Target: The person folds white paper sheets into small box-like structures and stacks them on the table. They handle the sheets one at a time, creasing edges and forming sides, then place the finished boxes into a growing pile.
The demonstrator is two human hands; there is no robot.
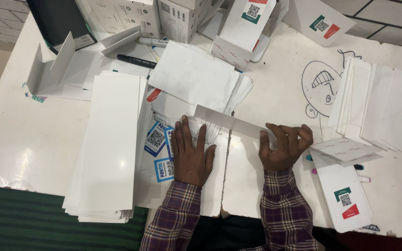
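The left hand (190,155) presses flat, open. The right hand (285,146) pinches the half-folded white card (231,122). Folded cards (345,149) lie right on the bench (24,139); a flat stack (110,148) remains.

a long white card strip (231,122) lies tilted across the table's middle, one long edge folded up.

The folded card strip (231,122) lies mid-table (33,139); a tall stack of blank sheets (108,148) lies to its left, a fanned pile of cards (373,104) to its right, a marker (137,61) and boxes (164,16) behind it, printed stickers (157,139) just left
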